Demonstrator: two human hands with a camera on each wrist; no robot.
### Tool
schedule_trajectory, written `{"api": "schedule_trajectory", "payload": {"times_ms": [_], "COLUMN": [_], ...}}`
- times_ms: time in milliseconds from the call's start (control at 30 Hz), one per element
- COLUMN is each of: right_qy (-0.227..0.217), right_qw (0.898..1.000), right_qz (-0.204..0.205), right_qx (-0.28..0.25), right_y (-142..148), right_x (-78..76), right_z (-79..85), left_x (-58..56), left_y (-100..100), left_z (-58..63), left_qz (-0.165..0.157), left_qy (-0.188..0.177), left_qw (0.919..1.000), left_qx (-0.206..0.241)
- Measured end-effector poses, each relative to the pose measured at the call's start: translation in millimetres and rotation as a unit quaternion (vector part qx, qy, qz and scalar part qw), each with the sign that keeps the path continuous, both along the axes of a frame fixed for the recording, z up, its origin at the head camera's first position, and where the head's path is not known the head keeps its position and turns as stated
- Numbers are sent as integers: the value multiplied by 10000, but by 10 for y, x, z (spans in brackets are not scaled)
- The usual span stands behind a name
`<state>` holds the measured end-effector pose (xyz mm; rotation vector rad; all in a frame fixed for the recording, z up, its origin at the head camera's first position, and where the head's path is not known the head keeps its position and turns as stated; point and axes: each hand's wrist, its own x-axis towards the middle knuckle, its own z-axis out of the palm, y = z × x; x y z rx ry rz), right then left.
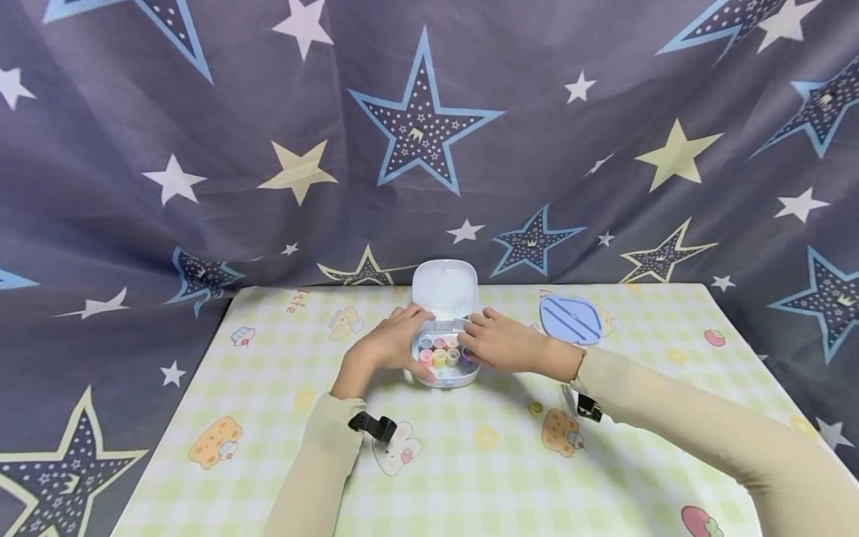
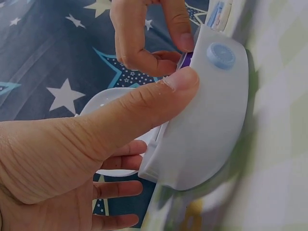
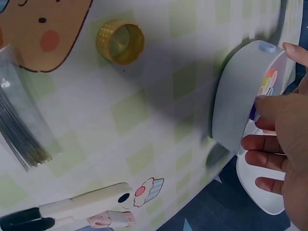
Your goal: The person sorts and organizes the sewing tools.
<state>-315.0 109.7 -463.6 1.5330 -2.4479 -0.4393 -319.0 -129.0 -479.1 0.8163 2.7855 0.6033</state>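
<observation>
My left hand [image 1: 391, 343] grips the left side of the white sewing box [image 1: 451, 382]; my right hand [image 1: 505, 345], partly in the way, pinches a purple thread spool [image 1: 467, 356] at the box's right end. Right of it lie a blue tray [image 1: 570, 321], gold thimble [image 3: 120, 42] and needle packet [image 3: 26, 115].

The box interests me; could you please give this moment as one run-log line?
box: lid open, pots inside | left hand: holds box | right hand: at purple pot, grip unclear | pen: lying on table
</observation>
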Motion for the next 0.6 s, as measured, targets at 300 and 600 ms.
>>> {"api": "schedule_trajectory", "payload": {"times_ms": [300, 600], "right_qy": [-180, -277], "right_qw": [9996, 9987], "right_qz": [-138, -271], "right_qx": [-171, -320], "right_y": [48, 14], "right_x": [-22, -20], "right_z": [-31, -82], "left_x": [-18, -13], "left_y": [11, -17], "left_z": [41, 16], "left_qz": [-115, -209], "left_qy": [53, 127], "left_qw": [9999, 9997], "left_qx": [-96, -87]}}
